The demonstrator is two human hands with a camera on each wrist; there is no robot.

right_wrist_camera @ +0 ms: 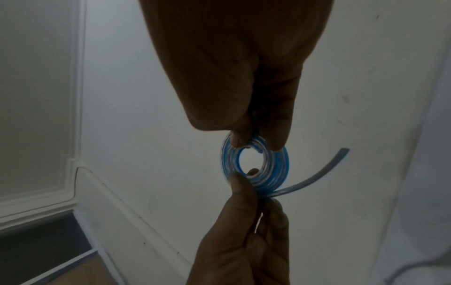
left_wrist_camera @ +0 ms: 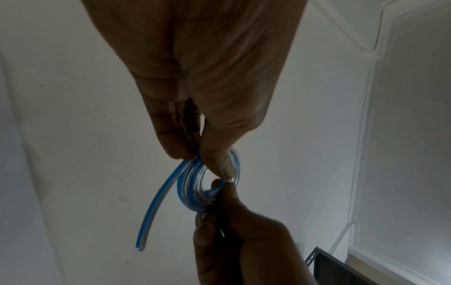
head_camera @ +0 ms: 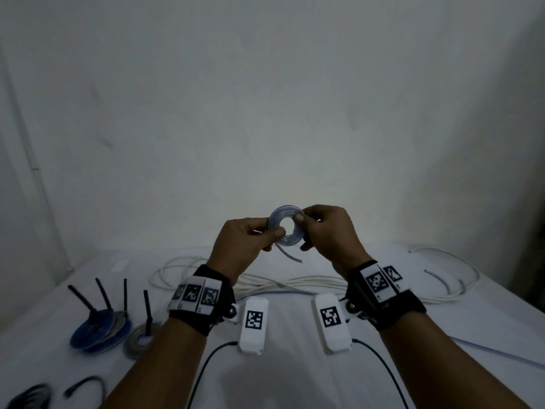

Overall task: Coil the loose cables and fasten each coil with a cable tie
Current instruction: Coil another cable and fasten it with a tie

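Observation:
A small flat coil of clear cable with a blue stripe [head_camera: 283, 214] is held up above the white table [head_camera: 295, 376]. My left hand [head_camera: 275, 236] pinches its left rim between thumb and fingers. My right hand [head_camera: 303, 228] pinches the opposite rim. A short loose tail [head_camera: 290, 256] curves out below the coil. The left wrist view shows my left hand [left_wrist_camera: 200, 160] on the coil [left_wrist_camera: 189, 185] and the tail [left_wrist_camera: 151, 208] hanging free. In the right wrist view my right hand [right_wrist_camera: 256, 142] pinches the top of the coil [right_wrist_camera: 278, 167]. No tie is visible on this coil.
Loose white cable [head_camera: 295, 283] sprawls across the table behind my wrists, with more loops [head_camera: 451, 290] at the right. A clear blue-striped cable [head_camera: 486, 349] runs along the right edge. Two coils with black ties sticking up [head_camera: 97, 329] [head_camera: 140, 338] lie at the left. Black ties [head_camera: 88, 385] lie front left.

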